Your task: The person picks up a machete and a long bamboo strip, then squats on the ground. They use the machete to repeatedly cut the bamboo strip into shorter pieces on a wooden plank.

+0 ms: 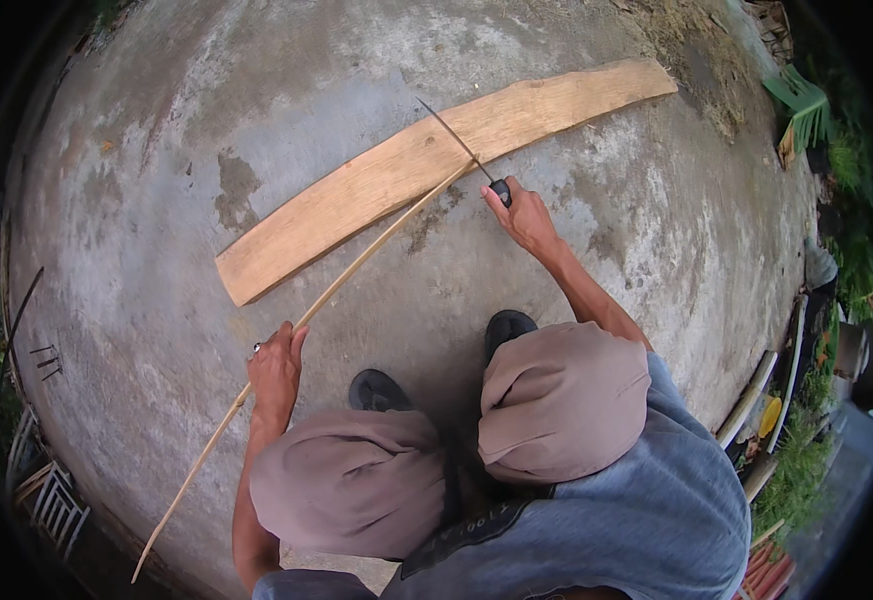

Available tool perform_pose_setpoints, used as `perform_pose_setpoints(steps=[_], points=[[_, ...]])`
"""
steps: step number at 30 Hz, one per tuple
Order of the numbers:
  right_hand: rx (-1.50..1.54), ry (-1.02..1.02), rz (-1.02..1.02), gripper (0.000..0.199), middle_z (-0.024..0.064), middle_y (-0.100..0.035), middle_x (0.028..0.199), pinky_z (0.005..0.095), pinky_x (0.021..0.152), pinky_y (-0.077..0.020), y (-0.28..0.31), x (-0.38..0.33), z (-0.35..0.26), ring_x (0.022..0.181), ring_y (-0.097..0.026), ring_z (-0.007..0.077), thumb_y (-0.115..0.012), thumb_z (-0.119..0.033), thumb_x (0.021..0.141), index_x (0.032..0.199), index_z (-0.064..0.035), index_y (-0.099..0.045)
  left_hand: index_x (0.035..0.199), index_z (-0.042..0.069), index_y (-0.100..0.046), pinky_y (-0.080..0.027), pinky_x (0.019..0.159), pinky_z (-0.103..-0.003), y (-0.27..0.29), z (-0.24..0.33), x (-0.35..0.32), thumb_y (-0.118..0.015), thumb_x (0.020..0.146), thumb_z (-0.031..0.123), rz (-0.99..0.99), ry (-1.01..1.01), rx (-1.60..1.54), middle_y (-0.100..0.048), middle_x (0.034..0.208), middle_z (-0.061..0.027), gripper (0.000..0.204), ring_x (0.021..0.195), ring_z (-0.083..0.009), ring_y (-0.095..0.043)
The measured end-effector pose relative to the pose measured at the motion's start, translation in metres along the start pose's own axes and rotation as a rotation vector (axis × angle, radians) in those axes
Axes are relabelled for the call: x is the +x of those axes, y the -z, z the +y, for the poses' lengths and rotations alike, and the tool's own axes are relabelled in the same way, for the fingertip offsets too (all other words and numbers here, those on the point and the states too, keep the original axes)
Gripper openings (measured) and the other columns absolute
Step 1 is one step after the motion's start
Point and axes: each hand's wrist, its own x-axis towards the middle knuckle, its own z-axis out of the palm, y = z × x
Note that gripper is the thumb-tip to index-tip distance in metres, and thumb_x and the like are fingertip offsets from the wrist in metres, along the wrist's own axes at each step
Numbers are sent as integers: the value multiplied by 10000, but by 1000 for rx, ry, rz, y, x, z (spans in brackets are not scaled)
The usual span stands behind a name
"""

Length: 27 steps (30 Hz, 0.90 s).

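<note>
My left hand, with a ring on one finger, is closed round a long thin pale strip that looks like bamboo or cane. One end of it runs down to the lower left; the other reaches the near edge of a wooden plank. In my right hand is the black handle of a knife, its narrow dark blade pointing up and left across the plank. The blade meets the strip's upper end at the plank's edge; whether it is cutting into it, I cannot tell.
The plank lies slantwise on a stained concrete floor. My knees and dark shoes are close below it. Green plants and pale poles line the right edge. A white slatted rack stands at the lower left.
</note>
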Motion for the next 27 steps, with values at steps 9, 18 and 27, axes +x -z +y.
perform_pose_setpoints(steps=[9,18,27], points=[[235,227,213,502,106,-518,590,365,524,-475,36,-30,-82,540,-578,187,-610,-494,1018,941,-1,-563,962,51,-595,-512,624,-507,-13,-7,-13,-599,1041,307,-41,69,-20,-715,880,-169,268,809,-422,-680],[252,-269,-237,529,203,-632,652,456,589,-530,18,-6,-23,601,-657,369,-599,-507,1010,941,18,-606,976,53,-591,-507,623,-527,-23,-11,-14,-605,1036,305,-46,39,-47,-707,864,-168,260,793,-430,-670],[171,335,315,523,131,-557,617,386,565,-489,23,-22,-53,560,-598,227,-609,-508,1009,969,13,-573,1019,64,-613,-514,615,-509,-44,-17,-10,-637,1019,295,101,-34,-67,-707,861,-163,232,773,-423,-671]])
